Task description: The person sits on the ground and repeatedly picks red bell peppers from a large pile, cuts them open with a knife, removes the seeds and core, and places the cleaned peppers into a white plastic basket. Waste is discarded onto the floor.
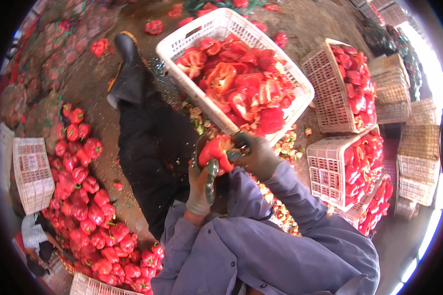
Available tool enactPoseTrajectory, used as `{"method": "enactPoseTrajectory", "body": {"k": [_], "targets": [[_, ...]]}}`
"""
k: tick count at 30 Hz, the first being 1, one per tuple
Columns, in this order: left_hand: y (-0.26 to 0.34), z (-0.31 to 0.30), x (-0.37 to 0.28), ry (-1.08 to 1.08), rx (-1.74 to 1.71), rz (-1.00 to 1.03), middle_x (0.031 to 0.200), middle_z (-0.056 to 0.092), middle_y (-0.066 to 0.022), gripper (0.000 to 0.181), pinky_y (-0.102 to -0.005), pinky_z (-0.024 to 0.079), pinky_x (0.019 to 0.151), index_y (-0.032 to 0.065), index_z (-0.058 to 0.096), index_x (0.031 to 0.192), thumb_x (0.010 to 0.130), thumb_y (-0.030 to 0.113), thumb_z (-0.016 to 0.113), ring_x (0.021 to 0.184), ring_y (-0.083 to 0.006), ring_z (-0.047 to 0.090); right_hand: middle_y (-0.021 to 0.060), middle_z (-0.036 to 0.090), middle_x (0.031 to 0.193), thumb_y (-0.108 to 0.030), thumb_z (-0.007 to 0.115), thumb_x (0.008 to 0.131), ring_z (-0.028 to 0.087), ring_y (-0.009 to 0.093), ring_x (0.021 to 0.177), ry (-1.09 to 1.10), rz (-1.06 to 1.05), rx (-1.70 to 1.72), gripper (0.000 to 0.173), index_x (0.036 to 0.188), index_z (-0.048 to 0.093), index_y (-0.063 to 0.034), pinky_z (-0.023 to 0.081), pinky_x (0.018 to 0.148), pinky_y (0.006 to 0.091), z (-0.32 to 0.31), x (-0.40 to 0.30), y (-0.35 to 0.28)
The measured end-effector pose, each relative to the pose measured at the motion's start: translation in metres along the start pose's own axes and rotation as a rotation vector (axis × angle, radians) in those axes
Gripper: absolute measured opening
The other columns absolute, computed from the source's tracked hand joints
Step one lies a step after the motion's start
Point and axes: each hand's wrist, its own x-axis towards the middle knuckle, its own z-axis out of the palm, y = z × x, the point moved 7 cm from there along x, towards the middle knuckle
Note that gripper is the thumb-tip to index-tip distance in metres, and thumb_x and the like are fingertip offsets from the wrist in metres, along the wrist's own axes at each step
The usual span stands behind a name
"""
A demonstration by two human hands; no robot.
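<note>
A cut red bell pepper (211, 150) is in my left hand (200, 186), which wears a pale knit glove with a dark green coating; the thumb lies across the pepper's near side. My right hand (260, 155), gloved the same way, has its curled fingers against the pepper's opened, pale-cored end. Whether a small tool sits inside those fingers is hidden. Just beyond both hands stands a white plastic crate (286, 66), holding many halved and torn red pepper pieces (240, 88).
Whole red peppers (92, 221) lie heaped at my left. Crates of cut peppers (326, 173) stand at my right, with stacked crates (417, 162) behind. Pepper cores (288, 145) litter the floor by the near crate. My booted leg (129, 73) stretches forward. Another person (35, 236) is at far left.
</note>
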Motion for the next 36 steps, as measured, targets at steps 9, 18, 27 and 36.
{"method": "enactPoseTrajectory", "body": {"k": [9,18,27,36], "targets": [[-0.005,0.011,0.002,-0.142,-0.1,-0.166,0.134,0.056,-0.0138,0.065,-0.0322,0.049,0.101,-0.0035,0.04,0.148,0.092,0.01,0.07,0.116,-0.0194,0.057,0.0189,0.068,0.084,-0.028,0.078,0.08,0.068,0.027,0.078,0.014,-0.089,-0.254,0.04,0.109,0.068,-0.0011,0.053,0.072,0.0418,0.003,-0.005,0.01],[0.013,0.008,-0.011,-0.101,-0.059,-0.133,0.123,0.06,-0.0144,0.053,-0.0312,0.056,0.089,-0.0047,0.05,0.137,0.089,0.009,0.068,0.112,-0.019,0.059,0.0127,0.07,0.084,-0.031,0.079,0.084,0.064,0.014,0.081,-0.154,-0.129,0.238,0.038,0.104,0.069,0.0001,0.053,0.073,0.0381,0.039,0.002,0.063],[0.005,-0.03,-0.033,-0.09,0.694,0.585,0.126,0.06,-0.0234,0.028,-0.0466,0.05,0.098,0.0003,0.065,0.122,0.097,0.009,0.059,0.111,-0.0399,0.062,0.0024,0.061,0.074,-0.021,0.073,0.084,0.056,0.011,0.07,-0.126,0.064,0.406,0.03,0.102,0.065,0.0015,0.048,0.064,0.0315,0.045,-0.02,0.016],[-0.032,-0.046,-0.021,-0.011,0.2,0.239,0.123,0.067,-0.0177,0.036,-0.0413,0.054,0.094,-0.0007,0.065,0.122,0.089,0.009,0.075,0.11,-0.0305,0.067,0.0005,0.062,0.076,-0.017,0.069,0.084,0.055,0.009,0.066,-0.047,0.112,0.541,0.02,0.097,0.064,-0.0023,0.045,0.059,0.0293,0.045,-0.025,0.023]]}}
